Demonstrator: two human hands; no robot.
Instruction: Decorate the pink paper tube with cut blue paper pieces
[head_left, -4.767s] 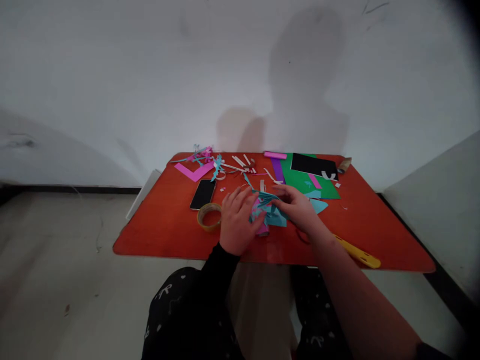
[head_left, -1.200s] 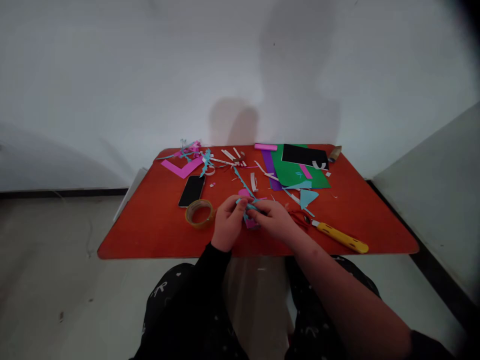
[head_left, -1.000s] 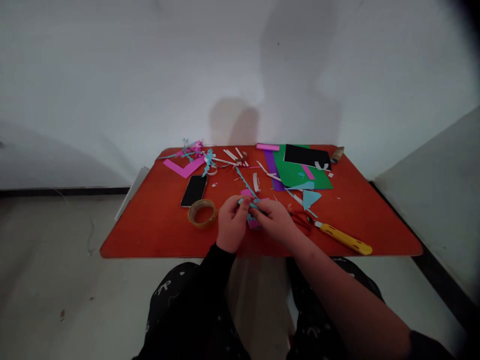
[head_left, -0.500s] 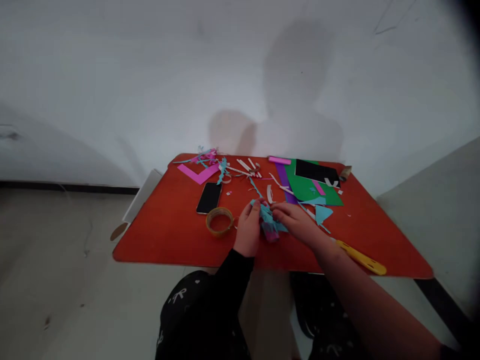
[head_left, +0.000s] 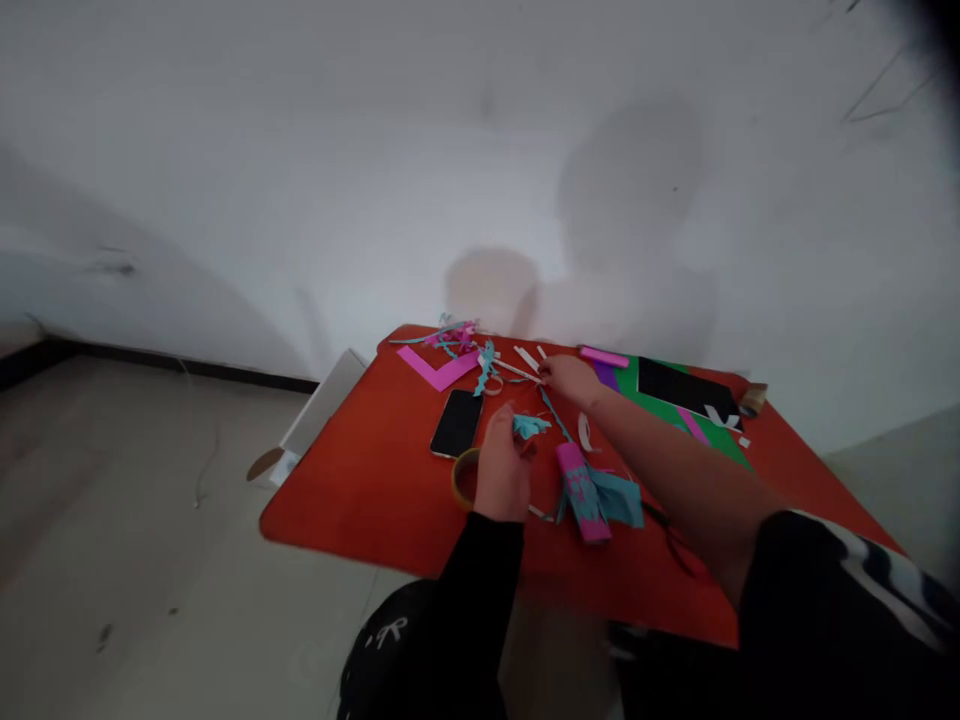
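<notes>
My left hand point(head_left: 505, 468) is closed on a small frilly blue paper piece point(head_left: 531, 426), above the table beside the tape roll. Farther out, my right hand point(head_left: 566, 378) reaches to the white paper strips point(head_left: 529, 358); its fingers are bent together at their near end, and what they pinch is too small to make out. A pink paper roll point(head_left: 583, 495) with blue fringed paper point(head_left: 619, 498) around it lies on the red table point(head_left: 345, 480), to the right of my left hand.
A phone point(head_left: 457, 424) and a tape roll point(head_left: 463, 482) lie left of my left hand. Pink paper point(head_left: 439, 374) and shreds are behind them. Green point(head_left: 667, 406) and black sheets point(head_left: 686, 388) lie at the right. A dark-handled tool is partly under my right forearm.
My right hand has moved away from my left hand to the strips at the back. The pink and blue roll, earlier between both hands, now lies on the table. The view has shifted.
</notes>
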